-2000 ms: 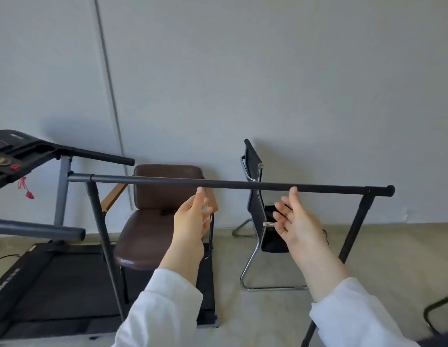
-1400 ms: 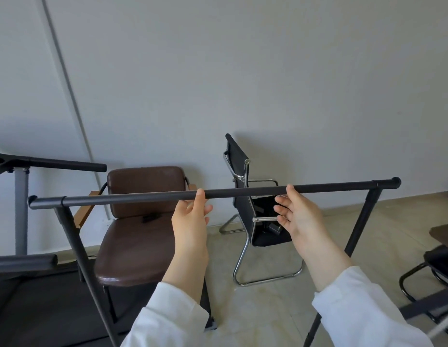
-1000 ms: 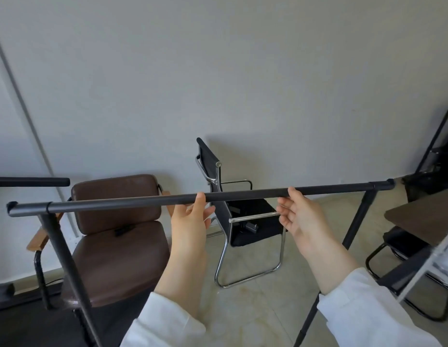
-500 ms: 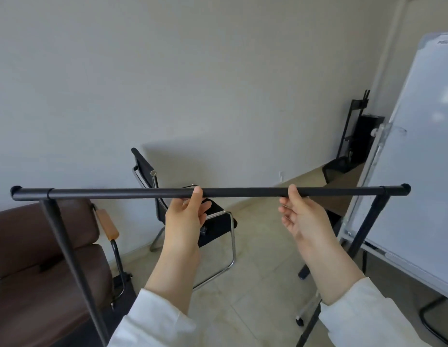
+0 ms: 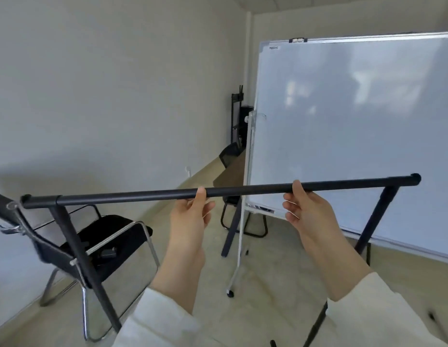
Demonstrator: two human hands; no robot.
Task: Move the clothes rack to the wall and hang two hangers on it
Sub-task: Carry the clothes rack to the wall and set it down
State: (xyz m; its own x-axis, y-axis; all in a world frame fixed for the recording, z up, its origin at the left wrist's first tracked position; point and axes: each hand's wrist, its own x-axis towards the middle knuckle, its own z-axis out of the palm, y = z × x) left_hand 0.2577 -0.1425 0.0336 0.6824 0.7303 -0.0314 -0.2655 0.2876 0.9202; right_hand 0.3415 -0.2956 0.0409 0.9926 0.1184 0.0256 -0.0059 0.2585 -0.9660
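Plain grey walls [image 5: 105, 96] meet in a corner ahead of you, over a pale tiled floor [image 5: 268, 266]. Your two hands hold the black rack [image 5: 248, 190] by its top bar. Your left hand [image 5: 192, 216] is under the bar near its middle, thumb up against it and fingers curled behind, so its grip is closed on the rack. Your right hand [image 5: 305, 211] holds the bar the same way, well apart from the left. Beyond your right hand stands a big whiteboard [image 5: 355, 134] on wheels. Past your left hand, low down, is a black chair [image 5: 102, 236] with shiny metal legs, right behind the rack's left leg.
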